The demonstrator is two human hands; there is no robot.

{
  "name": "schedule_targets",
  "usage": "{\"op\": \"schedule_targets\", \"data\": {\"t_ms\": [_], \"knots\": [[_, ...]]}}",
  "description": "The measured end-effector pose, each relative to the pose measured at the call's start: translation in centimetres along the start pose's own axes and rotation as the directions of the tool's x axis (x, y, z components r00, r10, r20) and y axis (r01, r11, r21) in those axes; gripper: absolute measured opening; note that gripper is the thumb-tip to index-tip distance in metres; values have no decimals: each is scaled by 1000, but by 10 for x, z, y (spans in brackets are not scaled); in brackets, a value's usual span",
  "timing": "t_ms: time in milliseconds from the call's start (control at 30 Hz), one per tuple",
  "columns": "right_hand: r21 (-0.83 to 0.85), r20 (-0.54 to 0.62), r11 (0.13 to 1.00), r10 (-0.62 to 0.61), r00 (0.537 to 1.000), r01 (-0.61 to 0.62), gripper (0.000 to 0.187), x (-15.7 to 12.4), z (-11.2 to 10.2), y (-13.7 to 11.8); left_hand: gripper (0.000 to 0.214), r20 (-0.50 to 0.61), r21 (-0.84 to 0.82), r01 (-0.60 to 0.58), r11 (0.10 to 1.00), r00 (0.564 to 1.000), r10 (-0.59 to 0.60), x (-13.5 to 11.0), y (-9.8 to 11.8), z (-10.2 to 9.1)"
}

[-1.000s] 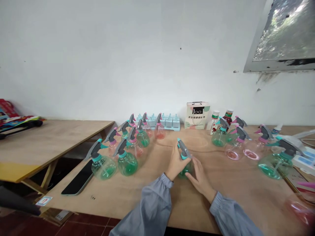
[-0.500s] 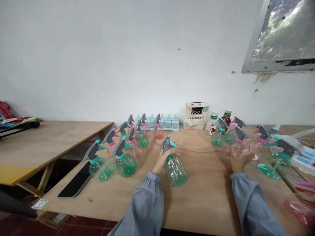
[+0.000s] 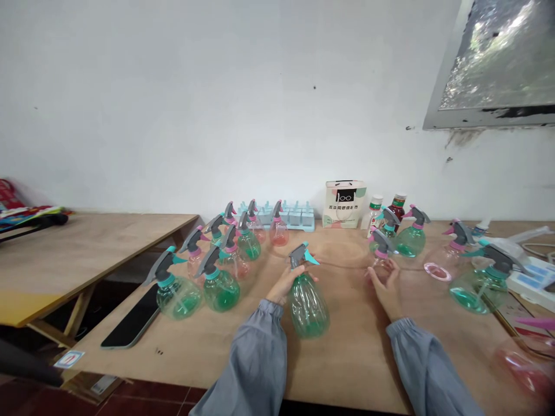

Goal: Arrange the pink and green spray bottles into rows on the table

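Just right of the table's middle, my left hand (image 3: 282,284) is closed round the neck of a clear green spray bottle (image 3: 309,306) with a grey and turquoise trigger head. The bottle leans slightly. My right hand (image 3: 387,290) grips a clear pink spray bottle (image 3: 381,254) with a grey and pink head; its fingers cover much of the body. Behind the right hand stand another green spray bottle (image 3: 410,240) and a pink one (image 3: 446,261). A green spray bottle (image 3: 479,289) sits farther right.
Several green and pink spray bottles (image 3: 222,292) stand grouped on the left, beside a phone (image 3: 132,318). Along the wall are a light blue mould (image 3: 307,219), a paper bag (image 3: 344,205) and two sauce bottles (image 3: 398,207). A pink spray bottle (image 3: 526,364) is at the right edge.
My right hand has moved left with the pink spray bottle, away from the right-hand group. The green bottle in my left hand has turned more upright and shifted slightly nearer.
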State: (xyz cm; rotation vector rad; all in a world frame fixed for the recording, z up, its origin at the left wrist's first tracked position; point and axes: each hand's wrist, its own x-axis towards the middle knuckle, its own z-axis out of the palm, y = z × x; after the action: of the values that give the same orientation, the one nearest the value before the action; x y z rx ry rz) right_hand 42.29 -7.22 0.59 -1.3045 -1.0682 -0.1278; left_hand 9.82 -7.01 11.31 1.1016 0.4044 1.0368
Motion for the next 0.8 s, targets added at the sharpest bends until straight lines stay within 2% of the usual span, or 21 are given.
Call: {"op": "schedule_targets", "data": {"t_ms": [67,133,200,267,400,467,567,700,800], "knots": [[48,68,999,11,998,-14,81,-12,11,-12,65,-34,33,0,999,999,1,2,-6,1],[62,126,998,2,992,-10,80,-19,18,-21,58,-142,56,20,998,990,-12,5,-13,1],[66,165,998,-7,986,-4,79,-23,21,-26,52,-271,65,31,997,963,-13,9,-17,2],[71,179,997,-5,984,-8,79,-24,21,-27,50,-332,58,20,998,943,1,11,-18,3],[95,199,995,16,980,-36,81,-25,19,-27,50,-257,7,-24,1000,966,25,8,-14,6],[107,217,993,30,976,-54,81,-26,18,-27,46,-312,-29,-19,999,950,9,6,-12,9],[121,216,990,46,975,-73,82,-26,18,-27,43,-444,-59,-43,997,896,12,4,-11,14],[114,217,991,40,975,-67,83,-26,18,-25,45,-343,-60,-61,996,939,37,2,-9,19],[114,219,992,28,975,-54,82,-26,17,-24,42,-350,-70,-25,997,937,-1,1,-9,18]]}}
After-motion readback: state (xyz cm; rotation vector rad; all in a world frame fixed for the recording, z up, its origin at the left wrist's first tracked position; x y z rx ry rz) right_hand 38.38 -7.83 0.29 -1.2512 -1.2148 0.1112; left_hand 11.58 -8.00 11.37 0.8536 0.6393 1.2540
